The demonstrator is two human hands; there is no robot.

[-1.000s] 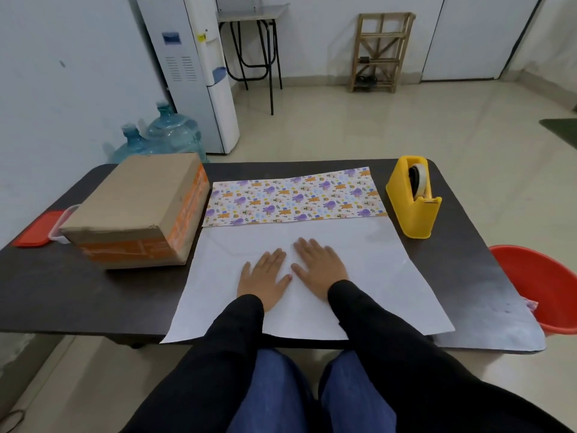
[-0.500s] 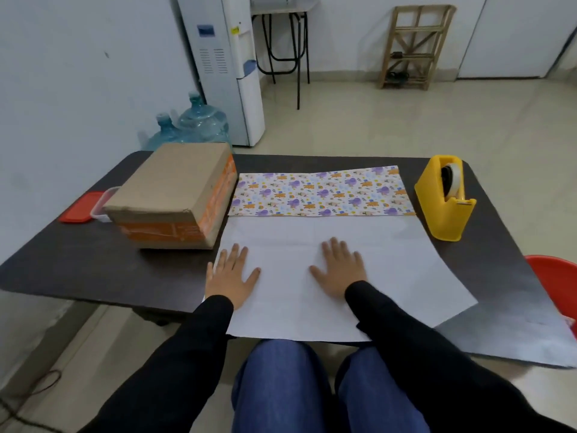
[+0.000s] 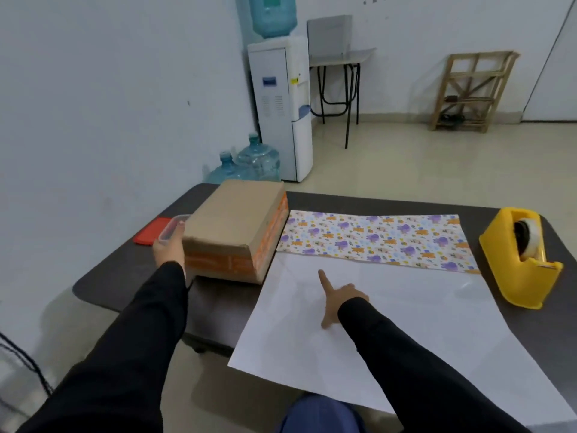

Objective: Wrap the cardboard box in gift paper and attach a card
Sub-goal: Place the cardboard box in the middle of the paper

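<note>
Dark table [image 3: 125,273] carries the paper [image 3: 406,323], white side up and overhanging the near edge, with the box [image 3: 237,220] just left of it. The left hand [image 3: 168,249] lies flat against the box's left side, while the right hand [image 3: 338,300] spreads on the sheet. Shoving the box across could ruck the paper.

White walls [image 3: 109,89] fill the upper left. A water dispenser [image 3: 281,104] stands top centre, spare bottles [image 3: 253,162] at its foot, a small desk [image 3: 342,56] and wooden rack [image 3: 468,92] rightward on pale floor [image 3: 406,160].
</note>
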